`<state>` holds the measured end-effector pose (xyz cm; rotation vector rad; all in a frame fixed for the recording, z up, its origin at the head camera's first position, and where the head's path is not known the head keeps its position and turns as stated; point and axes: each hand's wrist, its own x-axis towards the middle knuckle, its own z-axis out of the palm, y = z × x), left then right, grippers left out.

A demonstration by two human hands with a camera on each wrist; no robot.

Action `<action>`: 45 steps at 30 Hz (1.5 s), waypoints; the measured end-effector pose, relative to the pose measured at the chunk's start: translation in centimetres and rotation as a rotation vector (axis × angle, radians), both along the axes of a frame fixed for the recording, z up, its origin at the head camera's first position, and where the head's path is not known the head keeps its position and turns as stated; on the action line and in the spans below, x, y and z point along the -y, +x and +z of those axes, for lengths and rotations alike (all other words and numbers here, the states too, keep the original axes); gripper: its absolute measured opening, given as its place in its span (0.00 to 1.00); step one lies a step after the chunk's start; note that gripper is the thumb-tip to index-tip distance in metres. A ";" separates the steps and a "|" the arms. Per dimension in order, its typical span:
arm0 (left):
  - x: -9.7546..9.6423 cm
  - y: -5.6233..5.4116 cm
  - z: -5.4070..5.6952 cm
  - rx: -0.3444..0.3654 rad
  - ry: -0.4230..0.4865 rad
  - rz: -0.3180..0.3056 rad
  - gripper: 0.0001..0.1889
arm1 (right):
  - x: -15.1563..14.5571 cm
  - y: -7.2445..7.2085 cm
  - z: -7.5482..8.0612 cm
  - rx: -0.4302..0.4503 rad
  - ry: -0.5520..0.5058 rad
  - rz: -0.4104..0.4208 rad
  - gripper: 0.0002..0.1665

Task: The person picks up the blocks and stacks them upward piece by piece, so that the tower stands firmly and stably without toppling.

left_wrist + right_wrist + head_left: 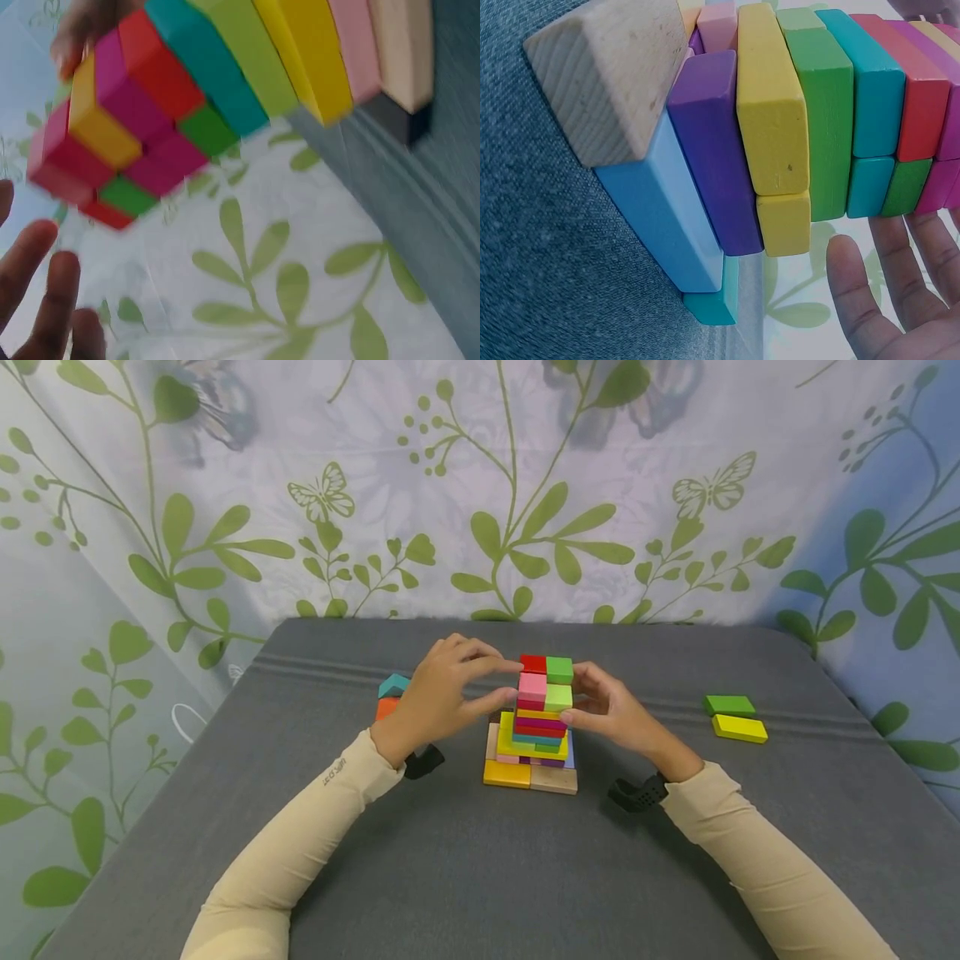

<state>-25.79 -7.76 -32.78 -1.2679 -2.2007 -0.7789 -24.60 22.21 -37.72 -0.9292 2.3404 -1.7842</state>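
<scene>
A stepped tower of coloured wooden blocks [540,727] stands mid-table, wide at its base and narrow above. Red [533,663] and green [559,670] blocks lie side by side on top. My left hand [442,689] is at the tower's upper left, index finger and thumb extended toward it; in the left wrist view its blurred fingers [58,296] are spread, apart from the blocks. On the other side, my right hand [618,714] has its thumb by the front right edge. The right wrist view shows its loosely bent fingers [904,262] beside the upper layers; contact is unclear.
A green block [729,706] and a yellow block [740,728] lie on the grey table [487,877] at the right. Teal [392,685] and orange [386,708] blocks sit partly hidden behind the left hand. A leaf-patterned curtain [420,485] hangs behind the table.
</scene>
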 end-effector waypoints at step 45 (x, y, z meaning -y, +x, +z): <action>5.1 -3.8 -2.2 0.529 -0.315 0.143 0.18 | 0.2 0.5 0.3 -0.003 -0.016 -0.002 0.31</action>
